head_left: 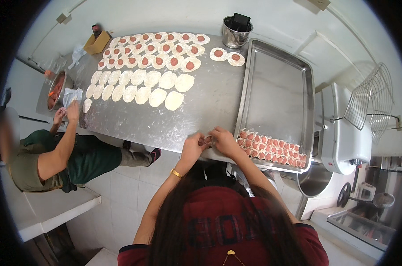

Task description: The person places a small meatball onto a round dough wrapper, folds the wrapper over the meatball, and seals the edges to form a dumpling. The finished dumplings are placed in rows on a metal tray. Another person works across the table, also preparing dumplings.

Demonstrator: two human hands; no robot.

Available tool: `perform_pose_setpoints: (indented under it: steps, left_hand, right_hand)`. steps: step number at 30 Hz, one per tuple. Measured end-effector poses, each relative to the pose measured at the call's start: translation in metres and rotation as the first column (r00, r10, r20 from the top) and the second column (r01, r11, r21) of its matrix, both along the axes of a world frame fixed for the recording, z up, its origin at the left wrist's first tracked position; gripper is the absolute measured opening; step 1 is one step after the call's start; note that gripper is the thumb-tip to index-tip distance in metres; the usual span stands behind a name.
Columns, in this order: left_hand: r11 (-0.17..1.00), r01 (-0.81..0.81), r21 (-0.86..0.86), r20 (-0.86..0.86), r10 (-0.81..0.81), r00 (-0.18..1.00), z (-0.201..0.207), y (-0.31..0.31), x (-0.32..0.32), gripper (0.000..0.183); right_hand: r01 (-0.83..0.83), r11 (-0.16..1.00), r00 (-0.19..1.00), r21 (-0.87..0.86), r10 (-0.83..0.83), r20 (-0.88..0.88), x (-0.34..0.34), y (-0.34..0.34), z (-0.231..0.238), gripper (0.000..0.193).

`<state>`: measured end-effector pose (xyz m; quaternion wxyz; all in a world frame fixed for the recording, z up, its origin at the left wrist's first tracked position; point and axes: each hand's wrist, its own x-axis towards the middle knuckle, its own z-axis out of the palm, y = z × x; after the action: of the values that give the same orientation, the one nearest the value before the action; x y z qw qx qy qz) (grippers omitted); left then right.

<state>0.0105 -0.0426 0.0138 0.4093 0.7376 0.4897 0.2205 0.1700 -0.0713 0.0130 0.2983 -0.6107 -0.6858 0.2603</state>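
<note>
Free room and obstacles about the left hand point(194, 146) and right hand point(225, 142); 12 o'clock lies straight ahead.
At 12 o'clock, bare steel table point(212, 99) gives a lane as far as two filled dough rounds point(229, 58), with a metal pot point(236, 39) beyond. The tray's raised rim point(245, 84) obstructs 1 o'clock; open tray floor point(278, 88) lies at 2, packed filled pieces point(272, 149) at 3. Plain dough rounds point(138, 78) occupy 10 to 11.

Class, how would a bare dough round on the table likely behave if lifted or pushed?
A bare dough round would probably flop, as it looks thin. Lying flat, it seems unlikely to roll. Pale dusting on the metal table may help it slide.
</note>
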Motion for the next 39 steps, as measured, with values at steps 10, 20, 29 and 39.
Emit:
perform_pose_setpoints:
  steps: [10, 20, 29, 39]
  left_hand:
    - [0.996, 0.08, 0.03, -0.191, -0.073, 0.979, 0.008, 0.003, 0.002, 0.029]
    - [0.997, 0.08, -0.01, 0.029, -0.08, 0.996, 0.001, 0.005, 0.004, 0.024]
    - [0.995, 0.096, 0.006, 0.022, -0.097, 0.995, 0.001, 0.004, 0.005, 0.026]
    - [0.973, 0.172, 0.156, 0.069, -0.184, 0.98, 0.01, 0.011, 0.009, 0.028]
  right_hand:
    - [-0.023, 1.0, 1.0, -0.02, 0.023, -0.003, -0.002, -0.003, 0.006, 0.019]
    - [-0.037, 0.996, 0.999, -0.085, 0.04, 0.028, -0.003, 0.002, 0.004, 0.022]
    - [0.041, 0.991, 0.997, -0.126, -0.032, 0.073, -0.002, -0.002, 0.004, 0.021]
    - [0.162, 0.98, 0.98, -0.112, -0.146, 0.137, 0.003, -0.009, 0.01, 0.029]
